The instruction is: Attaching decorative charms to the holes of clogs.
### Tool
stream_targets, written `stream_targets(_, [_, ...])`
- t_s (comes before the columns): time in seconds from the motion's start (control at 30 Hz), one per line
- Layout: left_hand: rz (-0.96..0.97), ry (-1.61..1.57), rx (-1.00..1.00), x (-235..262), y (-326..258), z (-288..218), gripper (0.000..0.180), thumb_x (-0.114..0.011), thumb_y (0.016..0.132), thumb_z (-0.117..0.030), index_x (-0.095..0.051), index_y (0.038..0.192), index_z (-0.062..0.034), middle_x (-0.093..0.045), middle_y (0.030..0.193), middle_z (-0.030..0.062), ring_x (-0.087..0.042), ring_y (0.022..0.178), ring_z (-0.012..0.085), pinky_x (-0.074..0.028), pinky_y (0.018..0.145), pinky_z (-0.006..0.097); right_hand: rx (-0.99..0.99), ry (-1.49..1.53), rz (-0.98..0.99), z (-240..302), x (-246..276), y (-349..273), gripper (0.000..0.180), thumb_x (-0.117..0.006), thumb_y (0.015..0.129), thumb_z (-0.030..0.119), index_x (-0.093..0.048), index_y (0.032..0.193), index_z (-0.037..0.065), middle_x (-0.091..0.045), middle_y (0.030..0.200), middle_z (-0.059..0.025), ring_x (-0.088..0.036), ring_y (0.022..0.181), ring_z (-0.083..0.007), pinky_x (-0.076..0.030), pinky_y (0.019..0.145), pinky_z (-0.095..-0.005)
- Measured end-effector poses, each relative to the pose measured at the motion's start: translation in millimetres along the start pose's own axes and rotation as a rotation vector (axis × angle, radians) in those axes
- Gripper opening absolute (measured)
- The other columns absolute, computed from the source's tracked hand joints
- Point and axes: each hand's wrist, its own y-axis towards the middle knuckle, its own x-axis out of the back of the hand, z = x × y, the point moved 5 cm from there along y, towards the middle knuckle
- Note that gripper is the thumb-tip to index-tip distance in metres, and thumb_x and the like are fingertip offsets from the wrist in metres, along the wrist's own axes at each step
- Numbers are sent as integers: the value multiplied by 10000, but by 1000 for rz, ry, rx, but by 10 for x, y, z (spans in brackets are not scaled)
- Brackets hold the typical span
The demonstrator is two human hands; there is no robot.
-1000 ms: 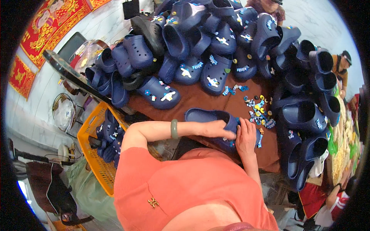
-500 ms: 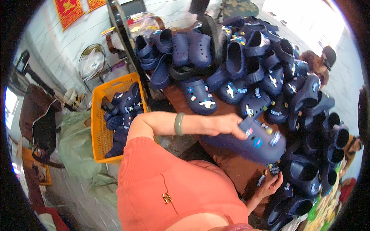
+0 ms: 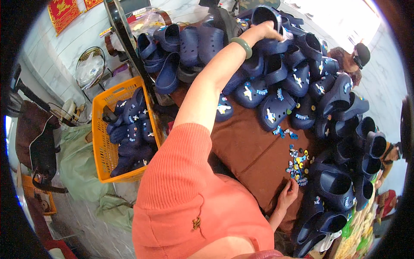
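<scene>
My left arm, with a green bangle [image 3: 242, 47] at the wrist, stretches across to the far side of the shoe pile. There my left hand [image 3: 268, 31], a little blurred, is closed at the rim of a navy clog [image 3: 264, 16]. Low on the brown surface [image 3: 241, 142], my right hand [image 3: 288, 195] rests with its fingers apart and slightly bent. Its fingertips lie at the near edge of a heap of small colourful shoe charms [image 3: 297, 164]. More charms [image 3: 284, 132] lie scattered farther back. Partly behind my left arm is a charm-decorated clog [image 3: 224, 110].
Navy clogs [image 3: 334, 185], many with charms, are piled along the far and right sides. A yellow crate [image 3: 99, 142] holding more clogs stands on the left, near a dark post [image 3: 125, 47]. Green sheeting [image 3: 82, 159] covers part of the floor. Other people [image 3: 360, 56] appear at the right.
My left hand has carried a clog from above the charms away to the far pile. The charm heap has come into sight. My right hand stays beside it. The view has shifted slightly.
</scene>
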Motion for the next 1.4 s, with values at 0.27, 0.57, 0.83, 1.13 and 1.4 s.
stream_targets(0.27, [117, 452, 74, -270, -390, -304, 578, -579, 747, -608, -642, 1100, -155, -651, 1090, 124, -578, 1081, 297, -310, 924, 476, 18, -43, 31, 94, 32, -21, 130, -552, 873, -3, -603, 990, -28, -614, 962, -164, -600, 902, -318, -474, 795, -357])
stream_targets(0.57, [419, 1046, 606, 554, -970, 164, 954, -598, 721, -634, -220, 1476, -192, -198, 1519, 171, -268, 1371, 363, -171, 1030, 674, 27, -31, -17, 173, 83, 9, 121, -545, 878, -12, -602, 984, -24, -607, 948, -162, -601, 887, -305, -473, 792, -353])
stream_targets(0.83, [290, 1034, 642, 435, -941, 562, 1292, -721, 572, -667, -89, 1456, 31, -486, 1336, 212, -461, 1253, 359, -120, 1083, 584, 24, -151, 74, 241, 26, 48, 130, -561, 848, -12, -611, 967, -2, -610, 954, -156, -586, 899, -340, -462, 792, -382])
stream_targets(1.13, [-43, 836, 684, 486, -875, 660, 1276, -827, 535, -494, -98, 1466, -15, -297, 1416, 293, -275, 1339, 386, -156, 1055, 593, 14, -136, 69, 230, 54, 43, 138, -572, 830, -10, -616, 960, 7, -611, 956, -151, -579, 903, -345, -458, 807, -396])
stream_targets(1.4, [375, 1387, 136, 195, -574, 605, 964, -697, 592, -650, -458, 1358, -115, -433, 1405, 81, -296, 1334, 292, -111, 1092, 533, 104, -243, 48, 295, 61, 35, 146, -602, 803, -3, -619, 945, 30, -611, 962, -133, -572, 906, -348, -453, 852, -419])
